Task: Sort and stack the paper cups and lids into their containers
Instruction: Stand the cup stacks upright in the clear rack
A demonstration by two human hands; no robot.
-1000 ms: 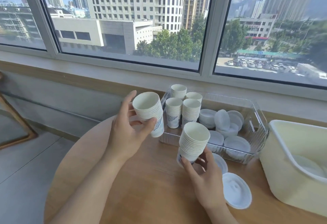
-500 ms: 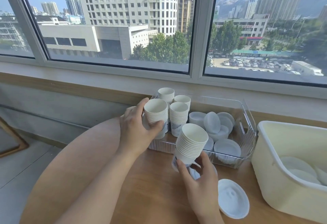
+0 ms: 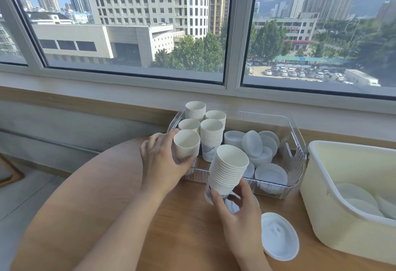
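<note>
My left hand [image 3: 162, 161] grips a stack of white paper cups [image 3: 186, 146] standing in the front left corner of the clear plastic bin [image 3: 297, 155]. Several more cup stacks [image 3: 211, 135] stand behind it in the bin's left part. White lids [image 3: 257, 148] lie piled in the bin's right part. My right hand [image 3: 240, 213] holds a second, tilted stack of cups [image 3: 229, 168] by its base, just in front of the bin above the table. A white lid [image 3: 279, 235] lies on the table to the right of that hand, and another lid [image 3: 232, 205] shows under my fingers.
A cream plastic tub [image 3: 321, 206] with a few lids [image 3: 362, 198] inside stands at the right on the round wooden table [image 3: 102, 195]. The window sill [image 3: 128, 90] and wall run right behind the bin. The floor [image 3: 25, 189] drops off to the left.
My left hand has carried its cup stack from above the table's left side down into the bin's front left corner. The right hand kept its tilted stack in front of the bin.
</note>
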